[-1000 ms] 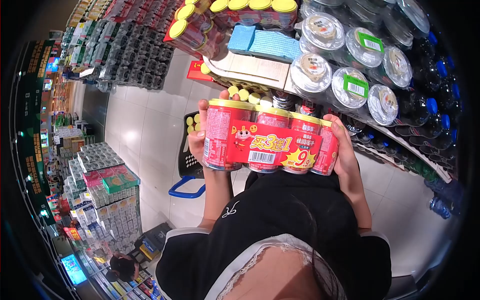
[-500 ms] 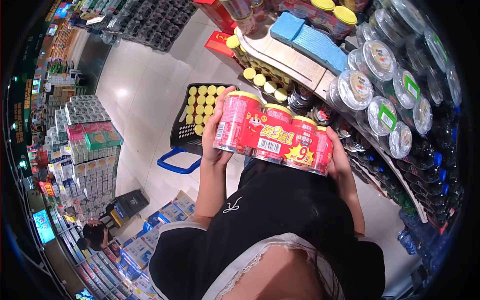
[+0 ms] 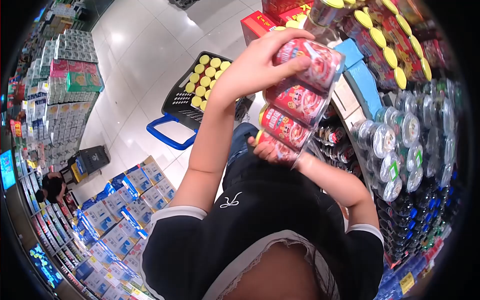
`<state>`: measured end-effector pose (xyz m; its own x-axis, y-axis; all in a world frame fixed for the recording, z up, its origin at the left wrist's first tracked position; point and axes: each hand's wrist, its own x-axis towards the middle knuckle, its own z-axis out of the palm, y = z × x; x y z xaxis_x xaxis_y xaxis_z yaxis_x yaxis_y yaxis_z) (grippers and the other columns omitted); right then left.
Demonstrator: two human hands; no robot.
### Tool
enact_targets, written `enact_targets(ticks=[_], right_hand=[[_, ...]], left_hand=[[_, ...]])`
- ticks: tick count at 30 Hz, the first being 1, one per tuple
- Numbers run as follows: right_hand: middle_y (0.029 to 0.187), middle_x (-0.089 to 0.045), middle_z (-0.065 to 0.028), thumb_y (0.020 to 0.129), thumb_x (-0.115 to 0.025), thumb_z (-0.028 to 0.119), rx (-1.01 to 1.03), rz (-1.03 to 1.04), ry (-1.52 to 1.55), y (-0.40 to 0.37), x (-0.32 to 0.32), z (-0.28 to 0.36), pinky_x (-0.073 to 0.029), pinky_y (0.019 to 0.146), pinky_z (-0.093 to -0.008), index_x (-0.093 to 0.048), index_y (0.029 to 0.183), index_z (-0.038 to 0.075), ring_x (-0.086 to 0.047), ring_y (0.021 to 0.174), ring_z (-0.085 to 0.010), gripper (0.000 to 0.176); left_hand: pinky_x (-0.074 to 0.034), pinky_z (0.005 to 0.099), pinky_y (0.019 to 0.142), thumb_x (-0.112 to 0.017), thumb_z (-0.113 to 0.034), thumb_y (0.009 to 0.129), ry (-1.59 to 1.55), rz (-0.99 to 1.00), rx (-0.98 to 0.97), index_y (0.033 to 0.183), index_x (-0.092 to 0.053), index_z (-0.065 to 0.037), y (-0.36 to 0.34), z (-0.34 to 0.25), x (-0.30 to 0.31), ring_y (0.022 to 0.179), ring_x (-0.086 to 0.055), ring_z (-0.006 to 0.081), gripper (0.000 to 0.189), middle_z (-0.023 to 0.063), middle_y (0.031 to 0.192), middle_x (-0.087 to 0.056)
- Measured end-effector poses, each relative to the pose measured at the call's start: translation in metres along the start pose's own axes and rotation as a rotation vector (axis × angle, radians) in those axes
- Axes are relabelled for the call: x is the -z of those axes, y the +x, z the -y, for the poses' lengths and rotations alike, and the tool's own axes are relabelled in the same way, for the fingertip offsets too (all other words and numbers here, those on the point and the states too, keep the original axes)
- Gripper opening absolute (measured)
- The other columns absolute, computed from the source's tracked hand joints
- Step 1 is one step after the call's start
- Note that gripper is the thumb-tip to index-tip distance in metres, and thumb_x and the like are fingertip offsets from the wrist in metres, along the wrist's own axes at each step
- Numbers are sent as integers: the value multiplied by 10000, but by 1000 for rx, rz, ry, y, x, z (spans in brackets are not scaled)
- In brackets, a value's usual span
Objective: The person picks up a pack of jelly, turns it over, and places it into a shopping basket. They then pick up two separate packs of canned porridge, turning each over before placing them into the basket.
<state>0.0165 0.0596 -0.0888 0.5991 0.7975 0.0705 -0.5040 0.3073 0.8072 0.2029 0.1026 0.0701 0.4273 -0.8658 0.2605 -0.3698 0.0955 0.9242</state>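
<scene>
Both hands hold a shrink-wrapped pack of red cans (image 3: 285,126) with yellow lids, tilted steeply in front of my chest. My left hand (image 3: 267,62) grips its upper end, fingers over the top and thumb across a can's front. At the lower end, my right hand (image 3: 272,151) is wrapped round the last can, its palm partly hidden by the pack. The cans' printed fronts face up and to the right. Left of the pack, a dark shopping basket (image 3: 172,102) with a blue handle stands on the floor, holding several yellow-lidded cans (image 3: 200,91).
A curved shelf (image 3: 345,97) runs down the right, with blue foam blocks (image 3: 364,82), more red can packs (image 3: 387,50) and clear-lidded tubs (image 3: 392,145). Stacked cartons (image 3: 117,210) stand at lower left. A person (image 3: 52,186) is at far left.
The pack has turned from nearly level to steeply tilted and moved up to the right. My left hand has risen to its top; my right hand has shifted lower and inward. The view has turned.
</scene>
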Motion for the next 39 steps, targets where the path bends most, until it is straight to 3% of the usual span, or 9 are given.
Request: enact_targets(ticks=[2, 6, 11, 15, 19, 21, 25, 29, 39], right_hand=[[817, -396, -80, 823, -463, 393, -80, 35, -19, 25, -5, -1, -369, 565, -251, -395, 1180, 10, -415, 670, -152, 528], [783, -401, -74, 844, -444, 345, -117, 122, 58, 35, -15, 6, -373, 545, -265, -410, 1188, 50, -420, 643, -160, 455], [758, -408, -69, 848, -458, 253, 33, 89, -59, 42, -33, 13, -396, 541, -255, -420, 1173, 44, -429, 618, -149, 388], [778, -430, -77, 822, -494, 222, 122, 160, -105, 45, -43, 16, -423, 573, -246, -430, 1143, 25, -470, 648, -155, 382], [795, -450, -78, 794, -520, 193, 221, 196, -102, 48, -46, 19, -446, 625, -256, -456, 1046, -1, -509, 701, -163, 324], [830, -478, -83, 773, -542, 159, 615, 270, -90, 50, -47, 15, -454, 681, -262, -484, 1001, 5, -534, 774, -172, 281], [877, -503, -101, 757, -558, 156, 808, 282, -152, 50, -54, 10, -467, 758, -300, -514, 951, 7, -534, 848, -195, 249], [870, -503, -110, 744, -565, 164, 814, 349, -192, 45, -41, 18, -468, 752, -304, -514, 950, -3, -528, 840, -204, 269], [851, -509, -124, 699, -596, 108, 818, 275, -111, 26, -35, 0, -476, 749, -303, -480, 916, -24, -528, 826, -219, 279]], left_hand=[[-416, 315, 840, -585, -350, 798, 237, 48, 32, 1128, -525, -114, 9, 7, 3, 967, -530, 212, 410, 128, 1047, -554], [-414, 348, 844, -586, -383, 789, 237, -1, -9, 1105, -528, -108, 14, 5, 10, 984, -527, 273, 422, 130, 1031, -564], [-411, 357, 850, -576, -391, 792, 190, 36, -196, 1081, -533, -94, 34, 16, 14, 981, -524, 286, 417, 132, 1017, -566], [-416, 345, 844, -562, -365, 813, 143, 54, -301, 1055, -541, -65, 49, 26, 17, 963, -541, 267, 386, 118, 1005, -578], [-415, 261, 818, -471, -389, 877, -121, 140, -85, 1036, -570, -69, 70, 35, 8, 915, -536, 124, 371, 50, 957, -598], [-403, 251, 833, -424, -360, 897, -469, 202, -151, 996, -583, -39, 89, 53, -6, 903, -538, 125, 371, 40, 959, -591], [-417, 244, 819, -414, -315, 895, -634, 205, -51, 941, -586, -51, 99, 63, -18, 893, -545, 104, 318, 35, 957, -583], [-430, 254, 804, -466, -257, 869, -652, 184, 27, 950, -616, -46, 103, 71, -30, 868, -560, 111, 271, 39, 947, -607], [-395, 238, 838, -407, -302, 891, -570, 190, -16, 943, -598, -53, 97, 67, -53, 903, -536, 106, 318, 32, 956, -591]])
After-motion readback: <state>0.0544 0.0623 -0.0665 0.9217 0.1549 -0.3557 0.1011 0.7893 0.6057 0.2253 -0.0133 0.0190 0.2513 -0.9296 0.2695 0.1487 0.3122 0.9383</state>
